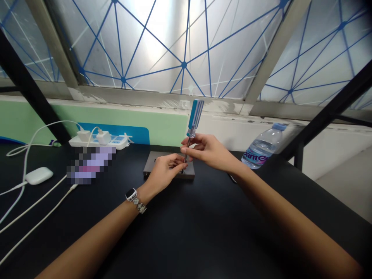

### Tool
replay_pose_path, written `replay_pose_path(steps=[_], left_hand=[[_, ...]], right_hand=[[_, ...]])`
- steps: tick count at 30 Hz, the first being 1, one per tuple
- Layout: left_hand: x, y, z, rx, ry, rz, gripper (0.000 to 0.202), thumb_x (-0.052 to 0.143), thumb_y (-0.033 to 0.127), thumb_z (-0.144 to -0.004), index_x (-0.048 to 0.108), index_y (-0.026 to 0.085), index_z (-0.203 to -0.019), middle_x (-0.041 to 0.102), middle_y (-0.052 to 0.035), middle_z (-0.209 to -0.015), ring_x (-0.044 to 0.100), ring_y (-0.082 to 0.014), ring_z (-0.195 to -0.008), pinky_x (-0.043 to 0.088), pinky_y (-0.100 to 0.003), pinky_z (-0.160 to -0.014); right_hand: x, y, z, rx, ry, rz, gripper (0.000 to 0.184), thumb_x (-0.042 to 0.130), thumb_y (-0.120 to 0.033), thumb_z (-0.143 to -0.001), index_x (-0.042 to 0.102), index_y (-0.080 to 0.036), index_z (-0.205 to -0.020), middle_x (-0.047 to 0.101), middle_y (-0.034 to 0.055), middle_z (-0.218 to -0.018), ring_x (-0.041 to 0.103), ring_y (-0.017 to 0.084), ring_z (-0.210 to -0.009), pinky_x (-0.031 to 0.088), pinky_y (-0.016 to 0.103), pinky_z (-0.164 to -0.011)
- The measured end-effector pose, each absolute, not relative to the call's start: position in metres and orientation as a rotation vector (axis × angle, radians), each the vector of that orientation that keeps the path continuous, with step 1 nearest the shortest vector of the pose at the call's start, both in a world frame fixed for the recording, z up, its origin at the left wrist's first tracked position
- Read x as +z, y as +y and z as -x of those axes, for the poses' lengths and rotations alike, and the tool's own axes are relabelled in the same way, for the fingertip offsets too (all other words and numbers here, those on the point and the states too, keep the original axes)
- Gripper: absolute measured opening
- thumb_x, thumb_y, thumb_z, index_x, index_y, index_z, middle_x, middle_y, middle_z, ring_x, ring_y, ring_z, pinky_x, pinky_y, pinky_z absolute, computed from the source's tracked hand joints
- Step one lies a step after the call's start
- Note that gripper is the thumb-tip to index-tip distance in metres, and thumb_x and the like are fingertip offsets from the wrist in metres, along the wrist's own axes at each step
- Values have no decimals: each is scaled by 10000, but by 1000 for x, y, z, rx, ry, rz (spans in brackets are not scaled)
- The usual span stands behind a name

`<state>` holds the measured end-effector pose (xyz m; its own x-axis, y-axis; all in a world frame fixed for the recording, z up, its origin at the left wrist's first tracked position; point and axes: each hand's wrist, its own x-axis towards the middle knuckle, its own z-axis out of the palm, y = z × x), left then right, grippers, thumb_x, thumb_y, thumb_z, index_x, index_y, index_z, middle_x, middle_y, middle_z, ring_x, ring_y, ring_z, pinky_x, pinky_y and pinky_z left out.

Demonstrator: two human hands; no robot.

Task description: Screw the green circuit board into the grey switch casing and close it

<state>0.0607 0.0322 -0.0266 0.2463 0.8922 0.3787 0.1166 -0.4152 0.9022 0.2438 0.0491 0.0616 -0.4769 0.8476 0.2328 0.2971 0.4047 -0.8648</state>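
Blue-striped, the screwdriver [195, 116] stood slightly tilted over the grey box [150, 164] on the table [186, 232]. Fingers of the right hand [211, 152] were clamped on its shaft; whether the left hand [163, 170], bunched lower down, gripped anything was unclear.

We cannot make out the tip of the screwdriver [195, 118] at the left fingers [177, 169], which cover part of the grey box [149, 164]. A lilac object [93, 164] is pixelated; white cables [73, 188] exit frame.
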Motion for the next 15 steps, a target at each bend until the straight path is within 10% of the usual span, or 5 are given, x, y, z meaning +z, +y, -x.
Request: replay_pose_path(steps=[9, 15], left_hand=[[-22, 26, -60, 1109, 878, -1846, 254, 527, 326, -998, 724, 174, -1046, 749, -100, -1066, 707, -234, -1019, 547, -347, -920], [-20, 25, -66, 1279, 1021, -1849, 237, 718, 352, -876, 666, 182, -1033, 750, -72, -993, 714, -227, -968, 545, -348, -906]], right_hand=[[71, 49, -250, 1388, -2026, 795, 371, 721, -382, -884, 688, -121, -1145, 778, 104, -1003, 743, 166, -706, 628, 327, -696], [63, 46, -242, 1184, -1991, 888, 216, 722, -346, -875, 732, -134, -917, 764, 63, -779, 750, 190, -720, 613, 308, -690]])
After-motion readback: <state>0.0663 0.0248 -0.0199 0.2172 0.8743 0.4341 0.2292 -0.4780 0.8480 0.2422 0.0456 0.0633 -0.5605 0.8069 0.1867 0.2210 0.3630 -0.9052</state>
